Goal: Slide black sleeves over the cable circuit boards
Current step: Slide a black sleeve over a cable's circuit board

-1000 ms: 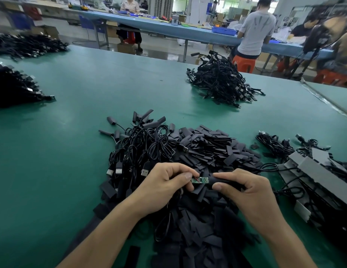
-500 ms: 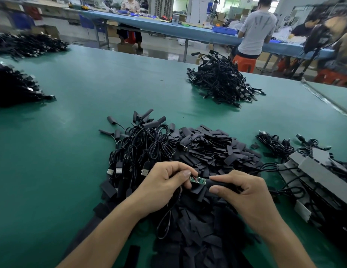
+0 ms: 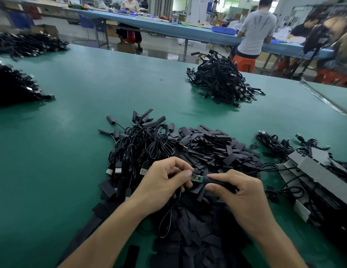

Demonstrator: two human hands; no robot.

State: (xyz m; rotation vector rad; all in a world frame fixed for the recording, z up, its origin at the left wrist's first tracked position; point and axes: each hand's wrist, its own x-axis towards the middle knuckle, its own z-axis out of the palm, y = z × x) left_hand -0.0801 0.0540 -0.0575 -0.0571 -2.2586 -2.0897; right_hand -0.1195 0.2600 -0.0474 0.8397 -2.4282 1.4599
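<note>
Fingers of the left hand are curled together, thumb and forefinger pinching the left end of a small green circuit board. The right hand has its fingers clamped on a black sleeve, thumb underneath and forefinger on top. The sleeve's open mouth meets the board's right end; most of the board shows bare between the two hands. How far the board has entered the sleeve cannot be told. A thin black cable hangs in a loop below the left hand.

Both hands hover above a heap of loose sleeves spread across the green counter. Just left of that heap lies a tangle of cables with metal plugs showing at its near edge. To the right, grey blocks sit among more cables. Farther back on the counter stands another cable pile, well apart from the hands. Two more dark piles lie at the left edge.

Beyond the counter a long blue bench runs across the room. A person in a grey shirt sits at it on an orange stool, back turned. Another person sits on the bench's far side.
</note>
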